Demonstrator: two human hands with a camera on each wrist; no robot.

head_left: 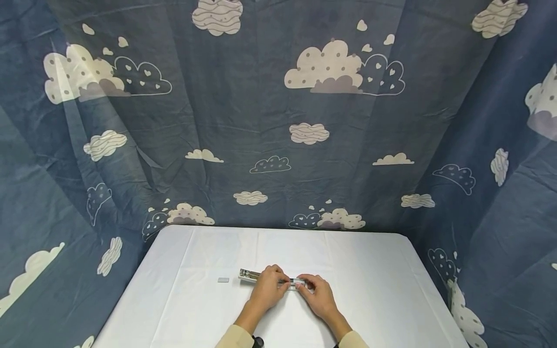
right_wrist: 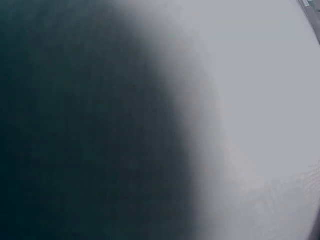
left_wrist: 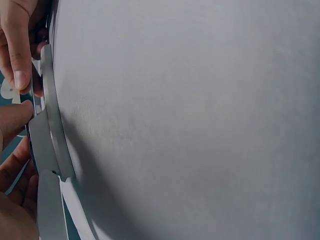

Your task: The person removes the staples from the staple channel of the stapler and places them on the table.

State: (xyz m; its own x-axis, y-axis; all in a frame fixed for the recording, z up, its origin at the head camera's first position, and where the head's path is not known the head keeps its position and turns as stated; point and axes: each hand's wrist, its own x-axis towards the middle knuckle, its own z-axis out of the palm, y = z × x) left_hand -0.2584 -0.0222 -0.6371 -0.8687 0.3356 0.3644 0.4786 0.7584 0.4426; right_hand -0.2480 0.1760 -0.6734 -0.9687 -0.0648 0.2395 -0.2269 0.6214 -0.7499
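Note:
An opened stapler (head_left: 249, 275) is held lengthwise across the white table, its cover swung out to the left. My left hand (head_left: 269, 288) grips its middle, thumb and fingertips close to the staple channel. At the right end, my right hand (head_left: 319, 295) pinches the stapler between thumb and fingers. The left wrist view shows the grey stapler body (left_wrist: 46, 145) edge-on, with left-hand fingers (left_wrist: 17, 167) beside it and the right hand (left_wrist: 17, 45) above. Whether staples lie in the channel cannot be seen. The right wrist view shows mostly dark blur and white cloth.
A small grey strip (head_left: 223, 280), resembling a stick of staples, lies left of the stapler. The white table (head_left: 209, 319) has rounded far corners. Dark blue cloud-patterned cloth (head_left: 261, 111) hangs behind it and on both sides.

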